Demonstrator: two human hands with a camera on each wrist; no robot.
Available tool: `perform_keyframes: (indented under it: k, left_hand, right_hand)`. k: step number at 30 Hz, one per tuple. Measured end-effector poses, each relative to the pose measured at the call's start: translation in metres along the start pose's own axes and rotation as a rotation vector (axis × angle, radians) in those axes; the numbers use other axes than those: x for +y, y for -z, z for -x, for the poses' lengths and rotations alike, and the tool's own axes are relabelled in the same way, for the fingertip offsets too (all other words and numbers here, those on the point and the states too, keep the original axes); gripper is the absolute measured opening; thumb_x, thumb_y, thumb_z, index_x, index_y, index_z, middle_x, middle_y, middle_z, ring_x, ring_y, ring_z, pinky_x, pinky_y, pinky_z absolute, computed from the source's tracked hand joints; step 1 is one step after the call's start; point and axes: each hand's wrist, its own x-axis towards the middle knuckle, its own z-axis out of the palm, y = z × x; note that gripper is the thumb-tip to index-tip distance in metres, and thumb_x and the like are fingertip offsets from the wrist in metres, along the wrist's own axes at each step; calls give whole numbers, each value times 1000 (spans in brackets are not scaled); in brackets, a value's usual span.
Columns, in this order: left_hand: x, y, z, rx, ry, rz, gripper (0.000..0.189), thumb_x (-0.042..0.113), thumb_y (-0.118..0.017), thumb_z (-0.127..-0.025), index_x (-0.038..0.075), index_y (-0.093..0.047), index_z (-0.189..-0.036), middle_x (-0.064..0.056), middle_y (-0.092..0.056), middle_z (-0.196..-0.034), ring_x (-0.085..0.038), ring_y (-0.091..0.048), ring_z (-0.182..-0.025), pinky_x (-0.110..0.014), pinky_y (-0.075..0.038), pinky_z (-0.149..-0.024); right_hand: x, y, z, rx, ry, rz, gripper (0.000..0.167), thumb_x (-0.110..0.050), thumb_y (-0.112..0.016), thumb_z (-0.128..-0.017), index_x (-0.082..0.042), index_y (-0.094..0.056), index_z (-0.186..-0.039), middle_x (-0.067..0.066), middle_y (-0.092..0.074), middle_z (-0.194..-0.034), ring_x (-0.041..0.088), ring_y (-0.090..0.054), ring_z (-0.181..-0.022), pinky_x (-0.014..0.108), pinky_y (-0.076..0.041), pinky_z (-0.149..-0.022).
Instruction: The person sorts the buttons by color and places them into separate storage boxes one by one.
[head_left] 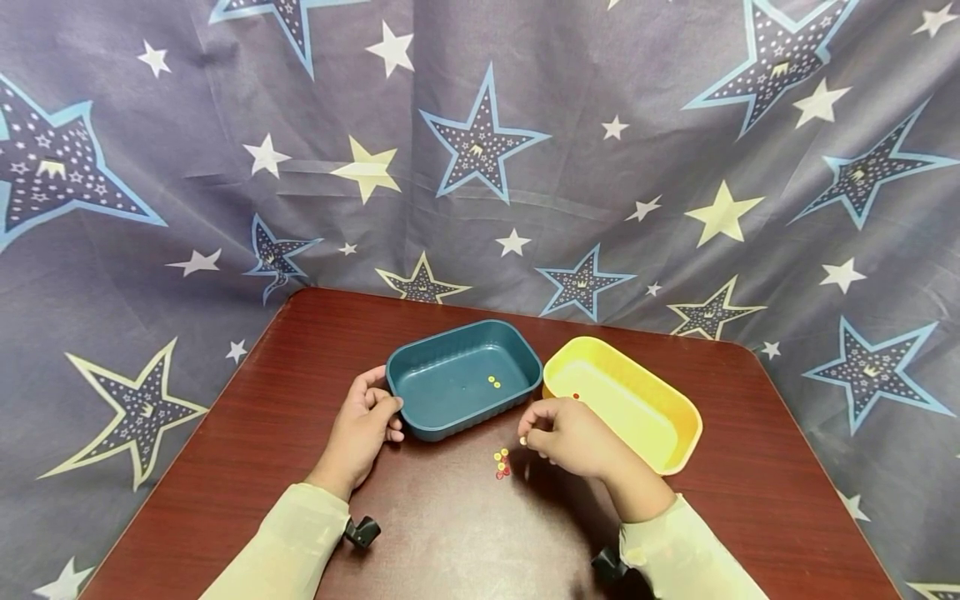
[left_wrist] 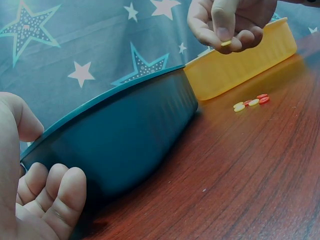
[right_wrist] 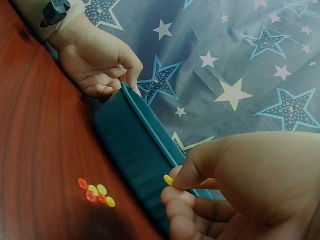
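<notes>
My left hand [head_left: 358, 437] grips the left end of a dark teal plastic bin [head_left: 442, 392], with the thumb at its rim. Inside that bin lie two small yellow buttons [head_left: 497, 384]. My right hand [head_left: 573, 437] is raised above the table in front of a yellow bin [head_left: 626, 408]. Between its thumb and forefinger it pinches one yellow button [right_wrist: 168, 180], also visible in the left wrist view. Below and left of that hand, a small cluster of red and yellow buttons [head_left: 501, 467] lies on the table. One red button [head_left: 576, 396] is in the yellow bin.
Both bins stand side by side on a dark red wood-grain table [head_left: 435, 525], their near corners close together. Behind the table hangs a grey curtain [head_left: 585, 100] with printed stars.
</notes>
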Motion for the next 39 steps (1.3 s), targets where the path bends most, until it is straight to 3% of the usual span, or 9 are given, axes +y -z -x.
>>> perform_keyframes:
  k: [17,24,32,39]
  left_hand:
    - [0,0,0,-4,2,0,62,1,-63,-107,13,-42,-163,-4,-57,-94,-16,-61,-72,-26,-63,-60]
    - [1,0,0,-3,4,-1,62,1,-63,-107,12,-42,-164,-4,-57,-94,-16,-61,-72,-26,-63,-60]
    - [1,0,0,0,7,-6,62,2,-64,-107,13,-41,-164,-3,-57,-95,-16,-61,-72,-26,-63,-60]
    - [0,0,0,-2,5,-7,63,3,-64,-107,13,-41,-165,-4,-58,-96,-16,-62,-72,-26,-63,-60]
  right_hand:
    - [-8,25,-19,8,-14,-34,12,-3,-68,-102,-8,-78,-96,2,-63,-70,13,-58,-59,24,-55,-56]
    - [-12,31,-30,41,-24,-33,10,-6,-70,-102,-7,-79,-98,8,-69,-77,16,-63,-66,27,-60,-60]
    - [-16,33,-47,57,-85,-101,10,-8,-70,-105,-5,-79,-101,20,-75,-89,22,-68,-72,28,-62,-65]
    - [-15,33,-63,71,-122,-106,10,-11,-71,-107,-5,-79,-105,16,-75,-92,22,-68,-75,30,-65,-68]
